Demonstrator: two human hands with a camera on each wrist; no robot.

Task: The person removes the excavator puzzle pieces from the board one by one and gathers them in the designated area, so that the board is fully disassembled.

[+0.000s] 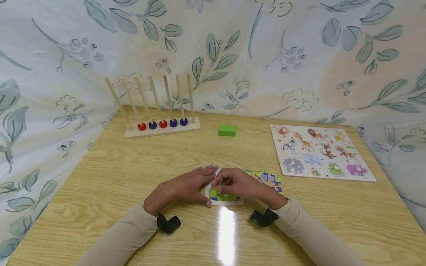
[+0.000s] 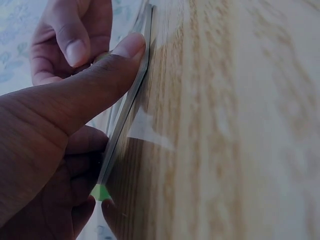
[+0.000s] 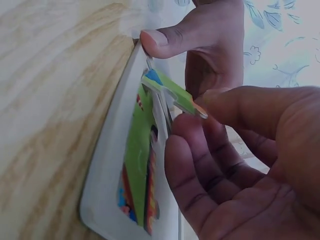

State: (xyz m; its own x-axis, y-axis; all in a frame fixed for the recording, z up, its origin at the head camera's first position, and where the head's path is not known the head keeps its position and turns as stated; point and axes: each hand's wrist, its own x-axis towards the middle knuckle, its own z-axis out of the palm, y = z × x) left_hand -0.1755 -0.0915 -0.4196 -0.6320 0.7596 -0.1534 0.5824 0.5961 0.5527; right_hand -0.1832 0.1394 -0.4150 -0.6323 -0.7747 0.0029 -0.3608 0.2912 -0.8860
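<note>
A small puzzle board with a white rim [image 1: 229,203] and a green picture lies near the table's middle. My left hand [image 1: 189,187] rests along its left side, the thumb [image 2: 131,46] pressing on the board's corner and the fingers stretched toward the far edge. Over the board, my right hand [image 1: 237,183] pinches a green puzzle piece [image 3: 172,92] between thumb and fingertips. In the right wrist view this piece is tilted above the board, its lower end close to the green picture [image 3: 135,165]. Several loose puzzle pieces [image 1: 264,176] lie right of the board, partly hidden by my right hand.
Behind on the left stands a wooden peg rack [image 1: 163,130] with red and blue beads. A green block [image 1: 227,130] sits at the back middle. An animal peg puzzle [image 1: 319,153] lies at the right. Patterned cloth [image 1: 213,44] hangs behind the table.
</note>
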